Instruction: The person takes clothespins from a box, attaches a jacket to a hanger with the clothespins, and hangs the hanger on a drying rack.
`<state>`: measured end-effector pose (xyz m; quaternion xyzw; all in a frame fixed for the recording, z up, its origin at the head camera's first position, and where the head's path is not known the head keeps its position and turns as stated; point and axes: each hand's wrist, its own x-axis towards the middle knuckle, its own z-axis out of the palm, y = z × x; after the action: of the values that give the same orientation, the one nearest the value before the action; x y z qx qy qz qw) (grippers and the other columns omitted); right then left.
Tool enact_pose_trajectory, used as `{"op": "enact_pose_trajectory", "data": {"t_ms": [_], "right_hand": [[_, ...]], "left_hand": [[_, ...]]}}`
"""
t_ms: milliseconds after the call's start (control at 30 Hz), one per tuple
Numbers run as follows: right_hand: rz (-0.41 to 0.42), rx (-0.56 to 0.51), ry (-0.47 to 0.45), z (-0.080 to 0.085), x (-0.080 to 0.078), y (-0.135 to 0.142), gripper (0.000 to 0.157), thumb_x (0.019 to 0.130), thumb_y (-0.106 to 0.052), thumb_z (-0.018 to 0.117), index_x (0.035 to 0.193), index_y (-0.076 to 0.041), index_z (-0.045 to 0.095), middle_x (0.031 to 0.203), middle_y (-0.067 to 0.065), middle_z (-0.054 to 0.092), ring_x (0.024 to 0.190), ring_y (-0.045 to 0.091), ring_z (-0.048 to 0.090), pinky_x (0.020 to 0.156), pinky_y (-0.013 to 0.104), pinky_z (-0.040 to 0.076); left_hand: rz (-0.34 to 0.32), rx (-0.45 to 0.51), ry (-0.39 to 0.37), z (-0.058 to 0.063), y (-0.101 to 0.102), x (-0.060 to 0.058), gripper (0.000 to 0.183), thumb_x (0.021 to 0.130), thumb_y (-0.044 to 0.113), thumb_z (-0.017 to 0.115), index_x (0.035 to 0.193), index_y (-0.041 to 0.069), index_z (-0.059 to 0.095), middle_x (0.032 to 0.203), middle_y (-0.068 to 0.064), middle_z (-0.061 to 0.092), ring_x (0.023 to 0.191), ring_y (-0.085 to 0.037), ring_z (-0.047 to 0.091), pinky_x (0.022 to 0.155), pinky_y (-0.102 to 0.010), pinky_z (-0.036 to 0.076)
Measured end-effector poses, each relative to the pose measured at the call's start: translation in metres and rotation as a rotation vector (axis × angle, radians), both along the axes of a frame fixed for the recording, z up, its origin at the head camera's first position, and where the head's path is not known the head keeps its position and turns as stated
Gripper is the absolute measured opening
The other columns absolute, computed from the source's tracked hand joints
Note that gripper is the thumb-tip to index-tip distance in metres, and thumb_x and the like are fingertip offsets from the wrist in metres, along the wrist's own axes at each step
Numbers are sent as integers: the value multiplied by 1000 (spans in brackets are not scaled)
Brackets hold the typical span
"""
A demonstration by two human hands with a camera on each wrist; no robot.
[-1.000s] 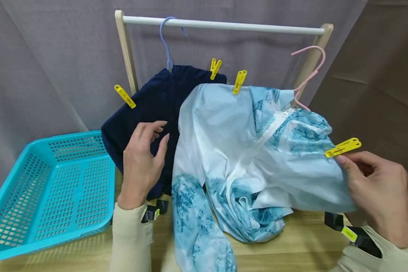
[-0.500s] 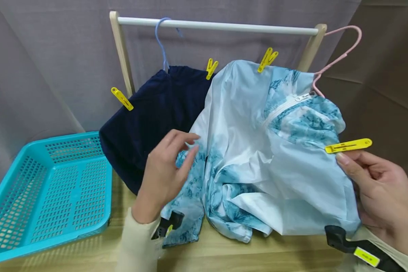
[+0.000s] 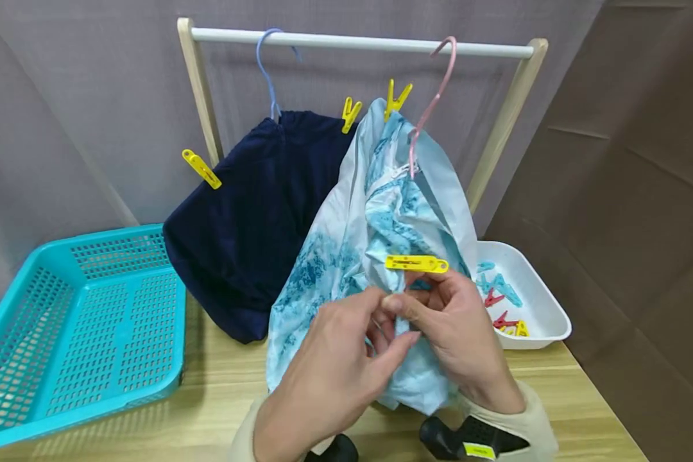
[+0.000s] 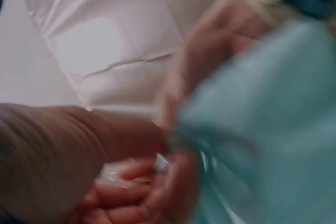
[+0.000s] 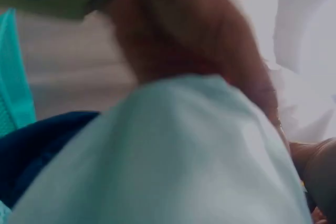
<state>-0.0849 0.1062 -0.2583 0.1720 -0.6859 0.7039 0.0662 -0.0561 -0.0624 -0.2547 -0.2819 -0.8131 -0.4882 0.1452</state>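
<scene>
A light blue and white zip jacket [image 3: 335, 256] hangs on a pink hanger [image 3: 433, 102], whose hook overlaps the rail. My right hand [image 3: 462, 327] pinches the jacket's fabric just below a yellow clothespin [image 3: 417, 264]. Against it, my left hand [image 3: 335, 366] grips the same bunched edge with curled fingers. Another yellow clothespin [image 3: 397, 97] stands on the jacket's far shoulder. Both wrist views are blurred: pale fabric [image 5: 178, 150] fills much of the right one, and the left one has both hands meeting at the cloth [image 4: 262, 124].
Beside the jacket, a dark navy garment [image 3: 254, 212] hangs from a blue hanger [image 3: 265, 70] on the rack's white rail [image 3: 352, 42], with two yellow clothespins. A turquoise basket [image 3: 173, 359] stands left. At right, a white tray [image 3: 545, 321] holds blue, red and yellow clothespins.
The jacket and pink hanger have swung left and turned edge-on. My right hand has moved left with the fabric, my left hand right to meet it. The white tray has come into view.
</scene>
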Motion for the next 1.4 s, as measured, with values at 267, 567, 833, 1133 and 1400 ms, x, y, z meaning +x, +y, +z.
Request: {"op": "enact_pose_trajectory", "data": {"t_ms": [267, 567, 833, 1133, 1400], "right_hand": [[-21, 192, 220, 2, -1, -11, 24, 93, 1, 70, 115, 2, 62, 98, 6, 62, 60, 9, 58, 52, 23, 46], [-381, 359, 487, 2, -17, 17, 35, 92, 2, 69, 126, -2, 65, 109, 9, 62, 88, 13, 58, 69, 16, 48], [-389, 687, 431, -19, -40, 18, 70, 97, -28, 68, 158, -21, 36, 158, 8, 36, 139, 23, 39, 106, 41, 44], [-251, 895, 260, -38, -59, 16, 81, 104, -47, 54, 165, -32, 3, 172, 2, 13, 158, 34, 15, 122, 66, 18], [-146, 981, 266, -59, -69, 29, 78, 101, -42, 61, 164, -22, 19, 167, 9, 30, 154, 34, 27, 119, 60, 30]], "left_hand": [[294, 30, 43, 8, -33, 6, 13, 88, 6, 76, 85, 15, 67, 65, 15, 55, 52, 5, 49, 51, -19, 46], [546, 65, 198, 8, -76, 0, 12, 84, -2, 78, 90, 8, 73, 63, 4, 59, 50, -3, 51, 47, -17, 44], [620, 76, 226, 34, -104, -47, 6, 92, 8, 73, 89, 4, 76, 66, -9, 66, 53, -11, 50, 50, -14, 36], [660, 46, 235, 25, -131, -109, 13, 95, 13, 72, 94, 3, 79, 81, -14, 73, 63, -11, 57, 60, -18, 39], [778, 89, 314, -23, -124, -131, 14, 95, 15, 72, 103, 6, 80, 88, -15, 72, 80, -32, 63, 76, -44, 43]]}}
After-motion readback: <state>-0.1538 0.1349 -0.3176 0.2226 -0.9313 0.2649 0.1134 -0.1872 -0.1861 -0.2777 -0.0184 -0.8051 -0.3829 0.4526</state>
